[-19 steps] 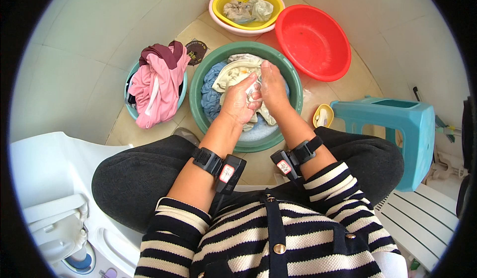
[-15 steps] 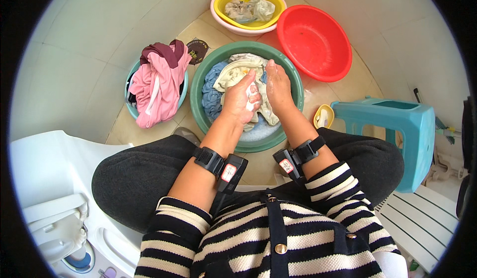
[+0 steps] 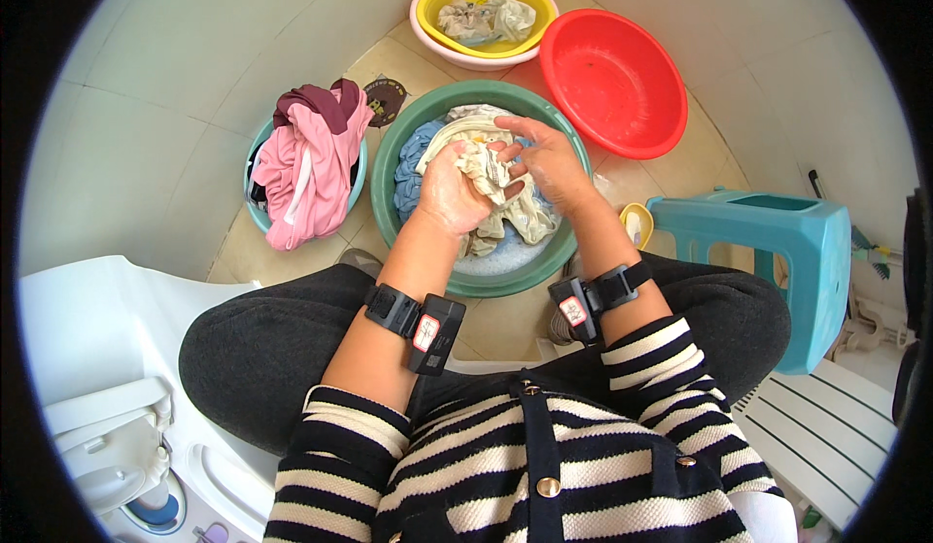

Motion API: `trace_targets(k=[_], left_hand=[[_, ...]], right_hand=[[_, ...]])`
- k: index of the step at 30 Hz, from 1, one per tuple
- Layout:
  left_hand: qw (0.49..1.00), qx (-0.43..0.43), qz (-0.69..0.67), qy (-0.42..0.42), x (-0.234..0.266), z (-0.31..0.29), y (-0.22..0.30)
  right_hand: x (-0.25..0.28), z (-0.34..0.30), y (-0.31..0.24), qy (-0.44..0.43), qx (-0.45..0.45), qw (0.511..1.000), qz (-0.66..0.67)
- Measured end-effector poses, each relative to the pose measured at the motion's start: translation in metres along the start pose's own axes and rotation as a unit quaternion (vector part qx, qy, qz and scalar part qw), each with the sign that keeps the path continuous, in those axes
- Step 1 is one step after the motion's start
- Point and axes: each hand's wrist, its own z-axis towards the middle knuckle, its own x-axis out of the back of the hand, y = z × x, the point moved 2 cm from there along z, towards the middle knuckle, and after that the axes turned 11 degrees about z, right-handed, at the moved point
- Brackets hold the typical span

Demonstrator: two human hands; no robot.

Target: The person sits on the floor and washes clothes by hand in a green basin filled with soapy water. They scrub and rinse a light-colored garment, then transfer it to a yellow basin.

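Over the green basin (image 3: 388, 198) both my hands hover, wet with suds. My left hand (image 3: 449, 196) has its palm turned up and grips a bunched fold of a cream garment (image 3: 486, 171); the rest of that garment hangs into the basin. Just to the right, my right hand (image 3: 556, 167) has its fingers spread, their tips beside the bunched fold; whether they touch it I cannot tell. Blue cloth (image 3: 418, 145) lies along the basin's left side, and sudsy water (image 3: 501, 257) shows at the near side.
Left of the basin, pink clothing (image 3: 316, 159) overflows a light-blue tub. A yellow basin (image 3: 431, 20) with wet cloth and a red basin (image 3: 622, 86) stand behind. To the right are a small yellow dish (image 3: 645, 236) with a whitish bar and a teal stool (image 3: 777, 215).
My left hand has rolled palm up, bringing the bunched cream cloth into view. My right hand has turned from upright and flat to fingers spread and pointing left.
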Motion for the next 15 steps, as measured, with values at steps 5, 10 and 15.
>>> trace_targets(k=[5, 10, 15], left_hand=[[0.998, 0.034, 0.031, 0.038, -0.006, -0.007, 0.003], [0.994, 0.069, 0.076, 0.024, -0.01, -0.013, 0.001], [0.968, 0.132, 0.208, 0.048, -0.019, -0.021, -0.001]], right_hand=[[0.003, -0.004, -0.009, -0.077, 0.041, 0.991, -0.097], [-0.01, -0.011, -0.003, -0.102, -0.003, 0.993, -0.051], [-0.015, -0.013, -0.004, -0.067, 0.011, 0.995, -0.069]])
